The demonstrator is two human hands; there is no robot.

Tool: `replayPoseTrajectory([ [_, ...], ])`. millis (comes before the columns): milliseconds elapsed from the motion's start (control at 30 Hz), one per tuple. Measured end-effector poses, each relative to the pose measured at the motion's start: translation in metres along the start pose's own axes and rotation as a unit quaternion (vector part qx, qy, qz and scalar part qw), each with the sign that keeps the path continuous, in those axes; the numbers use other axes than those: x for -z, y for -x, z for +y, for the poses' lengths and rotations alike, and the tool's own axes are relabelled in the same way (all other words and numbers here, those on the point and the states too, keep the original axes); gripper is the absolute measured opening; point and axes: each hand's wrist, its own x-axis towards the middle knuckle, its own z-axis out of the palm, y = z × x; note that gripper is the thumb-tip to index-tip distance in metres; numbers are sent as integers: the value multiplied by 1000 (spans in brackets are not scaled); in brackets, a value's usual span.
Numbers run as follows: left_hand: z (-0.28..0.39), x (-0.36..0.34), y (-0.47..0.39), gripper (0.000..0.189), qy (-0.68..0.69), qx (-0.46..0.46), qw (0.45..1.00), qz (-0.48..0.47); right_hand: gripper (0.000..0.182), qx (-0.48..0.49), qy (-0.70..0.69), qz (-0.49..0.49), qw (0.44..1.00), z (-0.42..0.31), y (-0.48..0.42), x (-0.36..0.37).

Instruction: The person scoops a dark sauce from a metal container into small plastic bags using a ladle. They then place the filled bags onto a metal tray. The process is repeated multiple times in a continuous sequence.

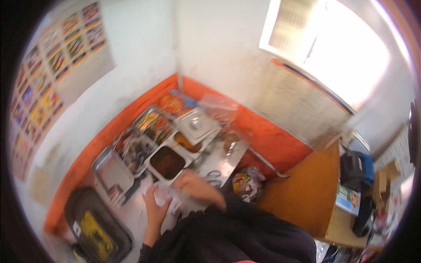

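Observation:
My left hand (156,210) is over the front of the metal counter (141,200), thumb and fingers spread around a pale, see-through wrapping (162,195), perhaps a plastic bag. Whether it grips the wrapping is too blurred to tell. Blurred too, my right hand (190,184) reaches in from the right, by the near corner of a steel food pan (167,162) with dark reddish-brown contents. Its fingers are not distinct. Behind that pan stands another pan (187,142) with orange-brown contents, partly covered by a steel lid (197,124). A pair of scissors (213,177) lies right of my right hand.
At left are a black tray (98,227) with yellow contents and a shallow steel tray (113,174). Trays of packets (153,123) line the orange-based wall. Right of the counter, a plastic bag of packets (246,182) sits beside a brown wooden panel (302,194).

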Motion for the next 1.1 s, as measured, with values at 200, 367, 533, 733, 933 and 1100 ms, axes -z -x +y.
replayPoseTrajectory([
  [200,-15,52,10,62,1,76,991,112,40,-308,121,242,912,39,9,29],
  [367,-21,66,26,62,47,118,979,157,52,-351,113,184,911,63,2,-12],
  [533,-27,66,34,61,50,123,979,151,34,-296,140,236,915,82,-3,-47],
  [733,-26,68,35,60,43,140,982,121,23,-309,-72,181,931,88,-40,-38],
  [933,-19,65,27,59,69,147,982,100,20,-70,233,26,969,75,-62,8],
  [1100,-24,61,23,59,51,123,988,83,22,-180,239,99,949,66,-38,6],
])
